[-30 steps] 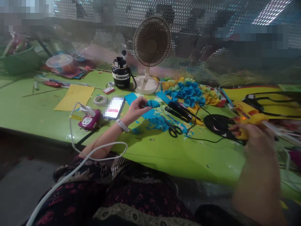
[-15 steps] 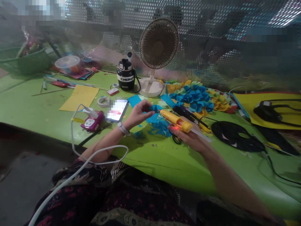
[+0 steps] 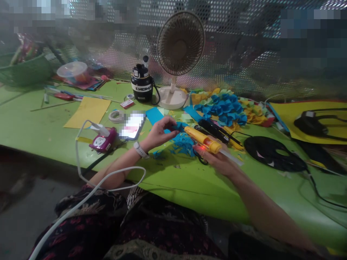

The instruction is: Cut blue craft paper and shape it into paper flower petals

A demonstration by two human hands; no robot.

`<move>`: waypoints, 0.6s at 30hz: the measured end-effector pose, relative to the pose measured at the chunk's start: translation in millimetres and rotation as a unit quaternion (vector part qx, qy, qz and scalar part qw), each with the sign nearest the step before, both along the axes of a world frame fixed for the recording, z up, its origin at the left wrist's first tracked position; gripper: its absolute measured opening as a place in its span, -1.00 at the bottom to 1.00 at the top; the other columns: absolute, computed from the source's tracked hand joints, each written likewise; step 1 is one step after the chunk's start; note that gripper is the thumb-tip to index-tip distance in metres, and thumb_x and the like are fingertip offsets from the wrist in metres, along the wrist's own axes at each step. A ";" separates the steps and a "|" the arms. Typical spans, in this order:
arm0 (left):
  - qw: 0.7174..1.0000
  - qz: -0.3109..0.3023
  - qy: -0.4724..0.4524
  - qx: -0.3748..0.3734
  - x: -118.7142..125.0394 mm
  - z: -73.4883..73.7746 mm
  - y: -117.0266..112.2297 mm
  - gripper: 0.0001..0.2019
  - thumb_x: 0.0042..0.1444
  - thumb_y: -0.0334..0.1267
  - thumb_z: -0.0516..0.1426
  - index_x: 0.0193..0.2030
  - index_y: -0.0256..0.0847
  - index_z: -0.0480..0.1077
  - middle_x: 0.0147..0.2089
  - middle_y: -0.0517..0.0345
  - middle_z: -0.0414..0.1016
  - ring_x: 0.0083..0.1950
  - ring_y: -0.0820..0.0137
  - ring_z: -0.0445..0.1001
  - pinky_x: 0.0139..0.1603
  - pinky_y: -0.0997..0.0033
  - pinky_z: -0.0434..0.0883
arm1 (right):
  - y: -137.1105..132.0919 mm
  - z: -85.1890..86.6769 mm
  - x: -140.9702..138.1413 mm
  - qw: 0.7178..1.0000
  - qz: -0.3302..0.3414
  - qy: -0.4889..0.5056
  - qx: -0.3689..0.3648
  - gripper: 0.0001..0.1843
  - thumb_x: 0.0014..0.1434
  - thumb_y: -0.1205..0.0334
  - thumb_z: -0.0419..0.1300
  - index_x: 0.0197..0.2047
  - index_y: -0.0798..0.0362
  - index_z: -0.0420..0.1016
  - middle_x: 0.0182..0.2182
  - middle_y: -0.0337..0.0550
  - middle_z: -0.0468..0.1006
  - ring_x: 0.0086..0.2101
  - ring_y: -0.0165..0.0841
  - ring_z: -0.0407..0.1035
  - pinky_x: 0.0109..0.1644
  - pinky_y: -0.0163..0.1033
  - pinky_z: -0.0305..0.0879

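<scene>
My right hand [image 3: 214,156] is wrapped round a yellow hot glue gun [image 3: 202,139] with a lit red light and a clear glue stick out of its back. The gun's nozzle points left, at a small piece of blue paper [image 3: 179,126] pinched in the fingers of my left hand [image 3: 162,133]. Whether nozzle and paper touch, I cannot tell. Under both hands lies a heap of blue paper scraps [image 3: 183,144]. A blue paper strip [image 3: 154,115] is just behind my left hand. Farther back sits a cluster of blue and yellow paper petals [image 3: 225,110].
A white fan [image 3: 173,98] and a black bottle [image 3: 141,85] stand at the back. To the left are a lit phone [image 3: 132,125], a tape roll [image 3: 116,116], yellow paper [image 3: 89,112] and a purple power socket [image 3: 102,141] with a white cable. A black disc-like object [image 3: 267,153] lies right.
The view has tilted and shifted slightly. Both hands keep nearly the same pose, the glue gun's nozzle still close to the blue paper piece.
</scene>
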State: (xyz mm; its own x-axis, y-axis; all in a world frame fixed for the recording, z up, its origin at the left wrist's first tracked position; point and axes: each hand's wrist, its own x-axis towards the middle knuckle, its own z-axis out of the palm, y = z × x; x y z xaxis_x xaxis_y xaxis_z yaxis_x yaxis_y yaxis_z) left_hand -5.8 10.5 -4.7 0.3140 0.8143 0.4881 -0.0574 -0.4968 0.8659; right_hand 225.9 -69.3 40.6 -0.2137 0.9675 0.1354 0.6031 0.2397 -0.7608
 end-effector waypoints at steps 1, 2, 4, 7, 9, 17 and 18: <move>1.000 0.000 0.003 0.003 0.2 -0.2 -0.3 -0.75 0.08 -0.23 0.32 -0.20 -0.23 0.35 -0.25 0.16 0.42 -0.27 0.51 0.46 -0.23 0.48 0.50 | -0.4 0.4 -0.3 1.000 0.000 0.001 -0.001 -0.62 0.17 -0.17 0.22 -0.34 0.00 0.41 -0.47 -0.24 0.35 -0.47 -0.36 0.24 -0.40 -0.19 0.18; 1.000 0.000 0.006 0.007 0.4 -0.2 -0.7 -0.75 0.08 -0.24 0.32 -0.20 -0.23 0.36 -0.24 0.15 0.42 -0.27 0.50 0.47 -0.23 0.48 0.50 | -0.8 1.0 -0.6 1.000 -0.001 0.001 -0.003 -0.62 0.17 -0.17 0.21 -0.33 0.00 0.41 -0.49 -0.25 0.33 -0.48 -0.37 0.23 -0.41 -0.20 0.18; 1.000 0.002 0.014 0.016 0.5 0.3 -1.5 -0.76 0.08 -0.25 0.31 -0.19 -0.23 0.36 -0.25 0.15 0.43 -0.28 0.50 0.47 -0.24 0.47 0.50 | -1.8 2.2 -1.2 1.000 -0.003 0.000 -0.007 -0.62 0.18 -0.17 0.20 -0.31 0.00 0.41 -0.50 -0.27 0.31 -0.50 -0.38 0.21 -0.43 -0.21 0.17; 0.999 0.004 0.023 0.034 0.2 2.0 -2.5 -0.78 0.09 -0.27 0.30 -0.19 -0.23 0.36 -0.26 0.15 0.43 -0.28 0.49 0.47 -0.24 0.46 0.51 | -2.9 3.2 -1.6 1.000 -0.004 0.002 0.002 -0.65 0.18 -0.13 0.22 -0.31 -0.01 0.40 -0.49 -0.26 0.33 -0.49 -0.38 0.22 -0.43 -0.21 0.17; 0.999 0.005 0.024 0.040 0.0 3.0 -3.1 -0.78 0.09 -0.27 0.29 -0.20 -0.23 0.36 -0.25 0.14 0.43 -0.27 0.49 0.48 -0.22 0.45 0.51 | -3.6 3.4 -1.7 1.000 -0.004 0.007 0.008 -0.66 0.18 -0.12 0.23 -0.32 -0.01 0.39 -0.48 -0.25 0.34 -0.48 -0.38 0.22 -0.43 -0.22 0.18; 0.998 0.018 0.028 0.046 0.0 4.5 -4.5 -0.78 0.09 -0.25 0.30 -0.21 -0.24 0.37 -0.27 0.14 0.44 -0.28 0.48 0.48 -0.21 0.44 0.50 | -5.4 3.4 -2.6 1.000 -0.012 0.008 0.000 -0.62 0.17 -0.14 0.25 -0.40 -0.03 0.31 -0.53 -0.27 0.30 -0.51 -0.38 0.19 -0.49 -0.22 0.14; 0.998 0.020 0.028 0.044 0.0 4.6 -4.6 -0.78 0.08 -0.25 0.30 -0.21 -0.24 0.37 -0.27 0.14 0.44 -0.28 0.48 0.48 -0.22 0.43 0.50 | -5.2 3.0 -2.4 1.000 -0.012 0.007 0.004 -0.62 0.16 -0.15 0.25 -0.41 -0.03 0.31 -0.52 -0.26 0.31 -0.51 -0.38 0.19 -0.50 -0.22 0.13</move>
State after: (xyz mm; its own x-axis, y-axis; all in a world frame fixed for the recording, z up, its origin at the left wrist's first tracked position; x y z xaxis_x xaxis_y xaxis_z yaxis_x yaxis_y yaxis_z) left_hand -5.8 5.9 -0.1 0.3104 0.7818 0.5409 0.0112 -0.5719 0.8202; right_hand 223.5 -74.5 43.6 -0.1875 0.9714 0.1460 0.5982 0.2308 -0.7674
